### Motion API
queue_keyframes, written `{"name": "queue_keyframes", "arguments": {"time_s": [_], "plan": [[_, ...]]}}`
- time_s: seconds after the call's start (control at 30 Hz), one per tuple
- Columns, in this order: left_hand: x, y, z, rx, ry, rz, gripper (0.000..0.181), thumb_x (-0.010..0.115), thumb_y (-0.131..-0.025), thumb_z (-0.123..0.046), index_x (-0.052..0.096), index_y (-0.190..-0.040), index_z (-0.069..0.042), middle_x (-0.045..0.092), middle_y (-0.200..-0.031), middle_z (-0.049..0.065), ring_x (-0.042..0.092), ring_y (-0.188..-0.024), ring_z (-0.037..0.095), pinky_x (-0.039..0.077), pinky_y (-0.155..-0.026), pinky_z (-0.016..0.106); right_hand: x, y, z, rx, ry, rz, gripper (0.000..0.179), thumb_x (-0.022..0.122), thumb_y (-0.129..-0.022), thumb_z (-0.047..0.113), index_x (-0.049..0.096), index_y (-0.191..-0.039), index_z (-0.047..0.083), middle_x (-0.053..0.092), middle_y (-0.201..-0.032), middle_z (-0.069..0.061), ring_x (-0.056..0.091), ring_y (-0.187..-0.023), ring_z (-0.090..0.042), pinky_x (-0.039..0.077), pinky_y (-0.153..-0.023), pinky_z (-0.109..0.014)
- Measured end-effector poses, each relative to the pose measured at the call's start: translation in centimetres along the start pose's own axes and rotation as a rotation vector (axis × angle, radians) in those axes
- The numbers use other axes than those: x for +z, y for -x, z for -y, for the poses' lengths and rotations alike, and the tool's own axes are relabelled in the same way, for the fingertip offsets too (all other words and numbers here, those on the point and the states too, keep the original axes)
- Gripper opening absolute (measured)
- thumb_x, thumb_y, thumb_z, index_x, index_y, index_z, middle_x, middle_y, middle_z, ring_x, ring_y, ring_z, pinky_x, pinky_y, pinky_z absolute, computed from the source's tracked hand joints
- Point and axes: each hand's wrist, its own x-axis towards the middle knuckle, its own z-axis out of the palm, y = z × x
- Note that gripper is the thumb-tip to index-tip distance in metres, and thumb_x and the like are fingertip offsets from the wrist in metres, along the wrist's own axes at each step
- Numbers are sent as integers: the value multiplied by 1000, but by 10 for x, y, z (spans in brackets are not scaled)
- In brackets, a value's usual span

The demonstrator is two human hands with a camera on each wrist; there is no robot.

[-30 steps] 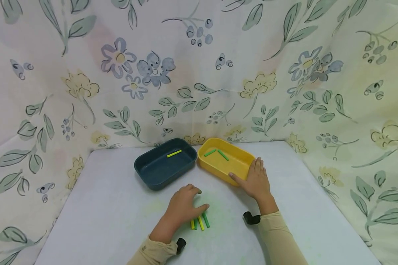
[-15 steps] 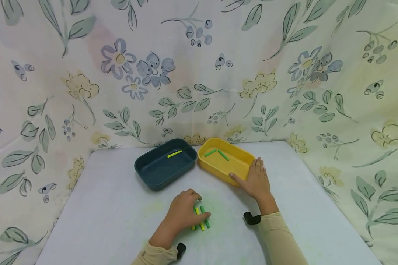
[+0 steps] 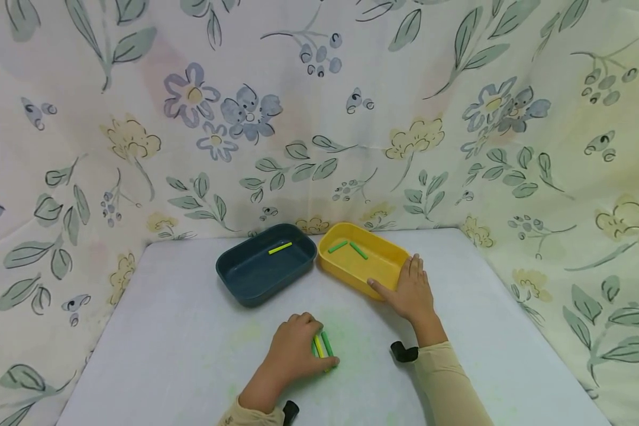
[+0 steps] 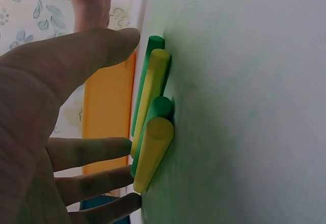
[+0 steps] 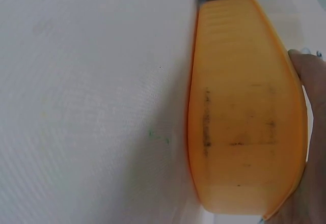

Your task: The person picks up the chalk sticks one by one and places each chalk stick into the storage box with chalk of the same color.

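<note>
Several green and yellow chalk sticks lie side by side on the table, among them a yellow chalk stick point(image 4: 154, 152) nearest the left wrist camera and a green chalk stick point(image 3: 327, 343) at the right. My left hand point(image 3: 294, 350) arches over them, thumb at their near ends and fingertips beside their far ends. In the left wrist view a gap shows between thumb and fingers, with the chalk lying within it. My right hand point(image 3: 416, 299) rests on the right end of a yellow tray point(image 3: 346, 277), fingers straight along the rim and thumb at the front edge.
A dark blue tray point(image 3: 266, 294) stands left of the yellow one, their corners meeting; it holds one yellow chalk stick point(image 3: 280, 248). Two green chalk sticks point(image 3: 358, 250) lie in the yellow tray. Flowered cloth point(image 3: 309, 118) hangs behind the white table point(image 3: 181, 343).
My left hand has come down and toward me over the chalk sticks, its thumb shifting to their near ends. The right hand and both trays have stayed in place.
</note>
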Motion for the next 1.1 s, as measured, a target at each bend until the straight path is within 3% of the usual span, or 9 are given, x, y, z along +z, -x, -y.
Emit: {"name": "queue_keyframes", "arguments": {"time_s": [0.33, 1.1], "plan": [[-4, 7, -9, -7, -3, 18, 80, 87, -69, -71, 78, -121, -12, 65, -119, 5, 60, -108, 26, 53, -86, 48, -1, 1, 1, -2, 7, 7, 138, 45, -89, 91, -1, -164, -15, -7, -174, -34, 0, -164, -51, 10, -132, -64], [-3, 5, -11, 2, -2, 16, 75, 85, -74, -70, 76, -122, -13, 65, -115, 3, 59, -108, 25, 52, -84, 46, -2, 3, 0, -2, 0, -4, 137, 45, -89, 91, -2, -164, -14, -6, -174, -34, 0, -164, -50, 10, -132, -65]]}}
